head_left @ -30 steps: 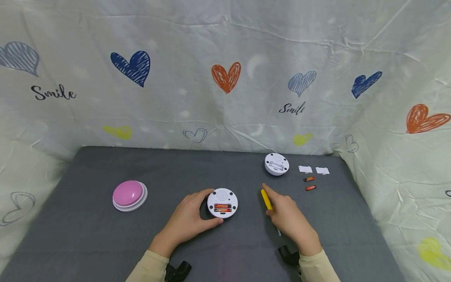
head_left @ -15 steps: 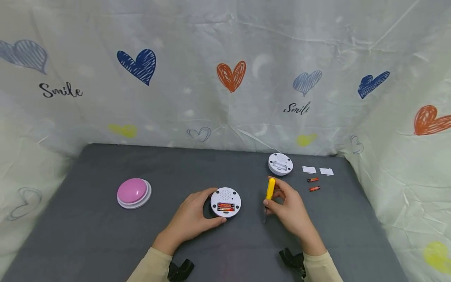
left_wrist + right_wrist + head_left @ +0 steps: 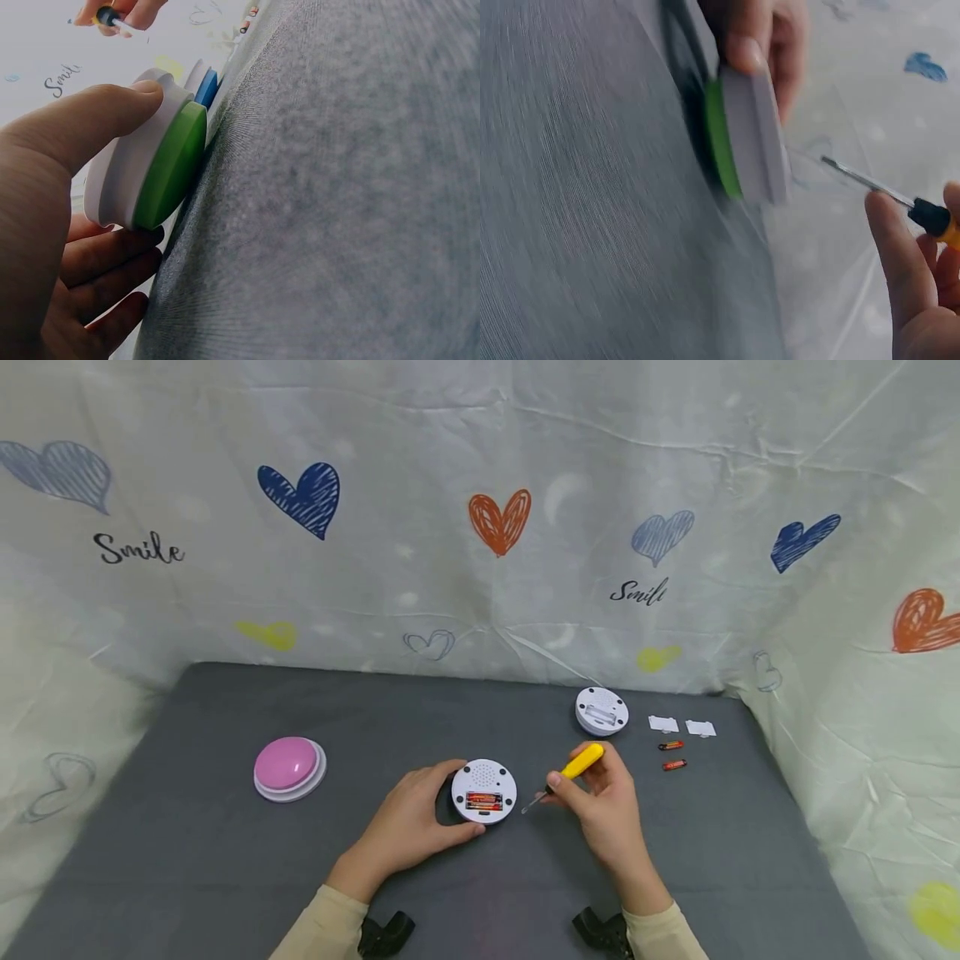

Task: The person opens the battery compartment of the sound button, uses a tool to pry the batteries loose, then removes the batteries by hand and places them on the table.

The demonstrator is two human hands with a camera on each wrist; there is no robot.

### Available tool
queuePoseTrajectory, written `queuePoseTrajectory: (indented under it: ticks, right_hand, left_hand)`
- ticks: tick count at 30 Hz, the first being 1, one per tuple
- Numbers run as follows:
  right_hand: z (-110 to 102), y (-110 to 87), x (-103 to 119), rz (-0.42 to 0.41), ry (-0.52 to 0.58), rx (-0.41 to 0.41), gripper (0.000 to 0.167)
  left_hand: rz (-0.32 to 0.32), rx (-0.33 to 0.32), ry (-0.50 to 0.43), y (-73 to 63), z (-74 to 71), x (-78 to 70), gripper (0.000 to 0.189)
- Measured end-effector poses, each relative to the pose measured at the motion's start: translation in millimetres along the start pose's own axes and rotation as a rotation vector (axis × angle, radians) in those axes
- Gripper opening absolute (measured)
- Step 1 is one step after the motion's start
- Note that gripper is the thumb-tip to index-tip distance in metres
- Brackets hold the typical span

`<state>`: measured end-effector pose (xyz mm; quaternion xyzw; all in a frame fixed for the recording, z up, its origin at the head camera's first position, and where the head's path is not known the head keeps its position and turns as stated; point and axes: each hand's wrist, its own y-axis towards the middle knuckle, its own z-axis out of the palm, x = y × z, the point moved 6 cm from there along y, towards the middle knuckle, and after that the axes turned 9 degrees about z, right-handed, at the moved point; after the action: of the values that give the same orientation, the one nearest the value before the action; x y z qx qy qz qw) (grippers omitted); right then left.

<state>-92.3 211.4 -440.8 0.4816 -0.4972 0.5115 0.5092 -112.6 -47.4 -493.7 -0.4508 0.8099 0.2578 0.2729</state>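
Upside down on the cloth, a round push-button buzzer (image 3: 483, 774) shows its white base, with two red-and-black batteries (image 3: 483, 802) in the uncovered compartment. Its green dome (image 3: 172, 165) faces the table. My left hand (image 3: 408, 814) grips the buzzer from the left, thumb at the near edge and fingers round the far side. My right hand (image 3: 606, 806) holds a screwdriver (image 3: 583, 762) by its yellow handle, a finger stretched along the metal shaft. The screwdriver tip (image 3: 826, 160) points at the buzzer, just to the right of it and apart from it.
A pink-domed buzzer (image 3: 285, 762) stands upright at left. Back right, another upside-down buzzer (image 3: 602, 710) has an uncovered compartment. Beside it lie two white battery covers (image 3: 663, 724) and two loose batteries (image 3: 674, 765). A printed curtain (image 3: 405, 552) hangs behind the grey-covered table (image 3: 360, 718).
My right hand has turned the screwdriver from pointing back toward me to pointing left, its tip now near the buzzer. My left hand keeps its grip; the head view has shifted slightly.
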Motion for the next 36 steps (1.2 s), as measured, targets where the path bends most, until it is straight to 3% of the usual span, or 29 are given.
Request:
queuePoseTrajectory:
  ticks: [7, 15, 23, 36]
  right_hand:
    - [20, -1.5, -9, -0.029, 0.001, -0.012, 0.041]
    - [25, -0.2, -16, -0.063, 0.086, 0.008, 0.034]
    - [17, 1.6, -14, -0.045, -0.026, -0.068, 0.022]
    - [21, -0.2, -13, -0.08, -0.091, 0.02, 0.023]
  left_hand:
    - [0.01, -0.005, -0.007, -0.2, -1.4, -2.6, 0.091]
    - [0.015, 0.0, 0.001, 1.1, -0.9, -3.1, 0.091]
    - [0.026, -0.007, 0.003, 1.9, -1.3, -4.2, 0.092]
    - [0.02, -0.011, -0.01, 1.4, -1.5, -4.2, 0.092]
